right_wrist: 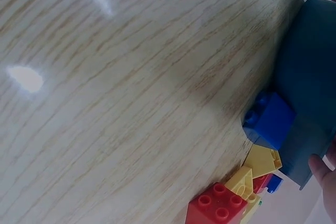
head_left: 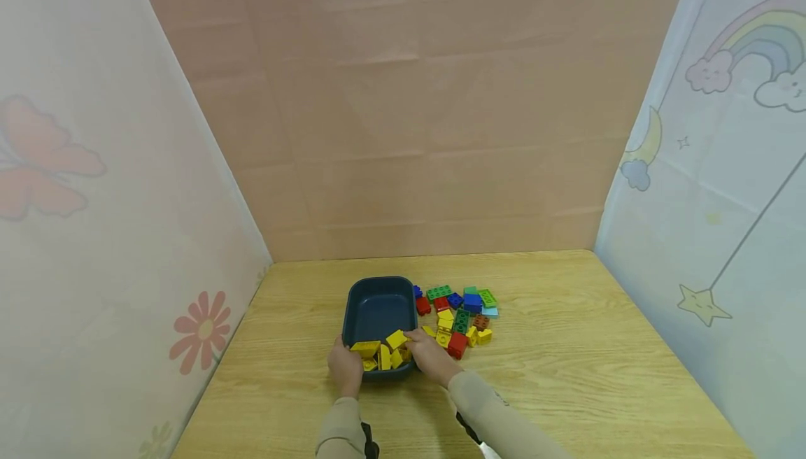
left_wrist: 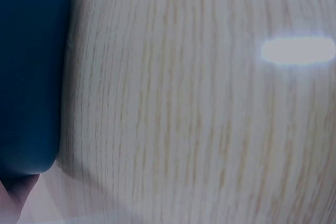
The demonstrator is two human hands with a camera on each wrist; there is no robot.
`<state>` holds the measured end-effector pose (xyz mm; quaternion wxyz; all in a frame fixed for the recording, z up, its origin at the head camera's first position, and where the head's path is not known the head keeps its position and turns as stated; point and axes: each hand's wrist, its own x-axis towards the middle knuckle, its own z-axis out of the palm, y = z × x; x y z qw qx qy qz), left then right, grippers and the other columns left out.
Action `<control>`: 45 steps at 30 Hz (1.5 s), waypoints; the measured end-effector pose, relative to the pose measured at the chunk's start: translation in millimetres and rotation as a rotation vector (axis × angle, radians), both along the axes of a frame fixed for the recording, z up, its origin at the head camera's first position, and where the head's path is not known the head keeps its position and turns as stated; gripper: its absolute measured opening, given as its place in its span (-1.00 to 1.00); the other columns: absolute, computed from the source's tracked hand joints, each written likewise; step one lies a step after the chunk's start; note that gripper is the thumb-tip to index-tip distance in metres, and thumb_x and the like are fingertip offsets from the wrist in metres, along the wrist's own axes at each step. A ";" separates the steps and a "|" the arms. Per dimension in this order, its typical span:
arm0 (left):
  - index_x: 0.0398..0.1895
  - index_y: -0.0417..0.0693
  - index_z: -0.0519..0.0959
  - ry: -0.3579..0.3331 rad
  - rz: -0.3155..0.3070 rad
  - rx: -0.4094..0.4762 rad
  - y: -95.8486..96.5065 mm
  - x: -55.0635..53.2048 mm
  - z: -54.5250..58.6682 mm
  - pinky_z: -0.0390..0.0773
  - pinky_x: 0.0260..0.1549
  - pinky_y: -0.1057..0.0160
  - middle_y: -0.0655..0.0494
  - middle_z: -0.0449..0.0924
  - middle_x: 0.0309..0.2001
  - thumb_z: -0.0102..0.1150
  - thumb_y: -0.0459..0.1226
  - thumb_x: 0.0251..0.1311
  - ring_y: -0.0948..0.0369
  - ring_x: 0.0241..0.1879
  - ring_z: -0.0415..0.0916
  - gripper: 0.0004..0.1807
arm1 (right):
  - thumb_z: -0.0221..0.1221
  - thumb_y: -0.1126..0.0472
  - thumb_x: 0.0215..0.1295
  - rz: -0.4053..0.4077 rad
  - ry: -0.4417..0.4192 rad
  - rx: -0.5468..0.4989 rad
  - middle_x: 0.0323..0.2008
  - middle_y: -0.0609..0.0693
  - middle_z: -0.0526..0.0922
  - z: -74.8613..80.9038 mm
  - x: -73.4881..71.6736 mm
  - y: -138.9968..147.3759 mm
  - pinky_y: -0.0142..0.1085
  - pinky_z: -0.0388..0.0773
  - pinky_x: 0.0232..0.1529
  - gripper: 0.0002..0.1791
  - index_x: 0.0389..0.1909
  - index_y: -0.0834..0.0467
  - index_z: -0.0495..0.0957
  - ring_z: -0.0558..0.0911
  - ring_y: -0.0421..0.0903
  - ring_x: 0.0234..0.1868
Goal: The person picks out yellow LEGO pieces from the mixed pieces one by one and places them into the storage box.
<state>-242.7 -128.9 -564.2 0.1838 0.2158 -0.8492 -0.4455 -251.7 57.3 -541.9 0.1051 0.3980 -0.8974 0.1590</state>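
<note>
Tray (head_left: 380,312) is on the desk (head_left: 598,347), in front of the person, yellow bricks (head_left: 385,357) bunched at its near end, far end bare. Left hand (head_left: 345,368) grips the tray's near-left corner; right hand (head_left: 431,357) is over the right rim, fingertips at one yellow brick (head_left: 397,339) just inside. Can't tell if they pinch that brick or only touch it while holding the wall. Hands well apart from each other, one per side. Step in hand looks like settling that brick in the tray. To do it well: keep the left hand firm so the tray doesn't skid, bring the brick fully past the rim, lay it flat, let go low. Better to use the bare far end than stack on the near heap, where a piece could roll out. Main obstacle is the right side: a blue brick (right_wrist: 273,121) sits close against the outer wall, contact unclear, and a red brick (head_left: 423,306) is just beside the tray further up. Sliding the tray right would likely shove both. Beyond them, loose mix: yellow stack (head_left: 445,319), dark green brick (head_left: 462,321), brown brick (head_left: 481,322), big red brick (head_left: 457,345). Left side offers more room.
</note>
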 end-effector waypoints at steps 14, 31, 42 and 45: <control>0.03 -0.49 0.38 -0.008 0.002 0.002 -1.4 0.3 -1.4 0.49 -0.34 -0.06 -0.40 0.46 -0.10 -0.10 -0.61 0.01 -0.20 -0.16 0.45 -0.58 | 0.10 0.54 0.05 -0.076 0.119 -0.129 -0.07 0.28 0.45 -7.5 -0.5 14.8 -0.13 0.46 -0.10 -0.76 -0.21 0.39 0.55 0.47 0.12 -0.05; 0.02 -0.48 0.39 -0.004 0.007 -0.009 -1.8 1.7 -1.6 0.49 -0.34 -0.06 -0.38 0.48 -0.12 -0.08 -0.60 0.01 -0.20 -0.17 0.46 -0.59 | 0.23 0.45 -0.16 -0.341 0.302 -0.106 -0.26 0.24 0.51 -38.5 -11.9 81.7 -0.07 0.45 -0.17 -0.84 -0.45 0.32 0.57 0.46 0.13 -0.17; 0.03 -0.46 0.39 -0.001 -0.002 -0.015 -1.8 3.6 0.6 0.49 -0.34 -0.05 -0.37 0.48 -0.12 -0.08 -0.60 -0.01 -0.18 -0.18 0.47 -0.57 | 0.23 0.45 -0.21 -0.446 0.306 -0.043 -0.24 0.29 0.49 -45.0 -9.2 110.3 -0.03 0.45 -0.18 -0.76 -0.39 0.39 0.54 0.47 0.19 -0.17; 0.02 -0.46 0.39 -0.001 0.002 -0.023 -2.1 2.8 -0.6 0.49 -0.33 -0.07 -0.36 0.48 -0.12 -0.07 -0.60 0.00 -0.18 -0.17 0.47 -0.58 | 0.27 0.42 -0.19 -0.470 0.271 -0.017 -0.22 0.31 0.48 -44.4 -8.0 116.7 -0.02 0.45 -0.17 -0.73 -0.36 0.38 0.53 0.46 0.21 -0.16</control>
